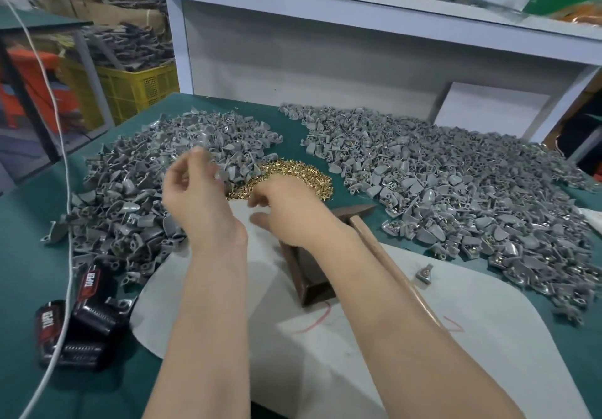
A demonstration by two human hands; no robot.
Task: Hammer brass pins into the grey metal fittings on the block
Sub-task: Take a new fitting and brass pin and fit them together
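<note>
Green table (29, 239) w/ a white sheet (374, 337) on the near part. The block (309, 277) is dark brown and lies on the sheet near the middle. Its far end is hidden under the R hand (290, 211). The hammer (387, 255) lies just right of the block, head at the far end. No hand touches it.

The pins (293, 174) are a gold heap on the table just past the block. They sit between two big grey heaps of fittings, the L pile (136, 197) & the R pile (472, 197). A lone fitting (424, 273) sits on the sheet, right of the hammer handle.

L hand (195, 197) is up over the near right edge of the L pile. Its fingers are curled in, tips close together. It's blurry, so I can't tell if they pinch a fitting. R hand has fingers bent down at the near edge of the pins, thumb apart below. Blurry too, can't tell if it pinches a pin.

Near left on the table are black packs (81, 317) marked TAPER, w/ a white cord (63, 164) running over them. A yellow crate (136, 88) stands behind at left. A white shelf (325, 4) is at the back.
</note>
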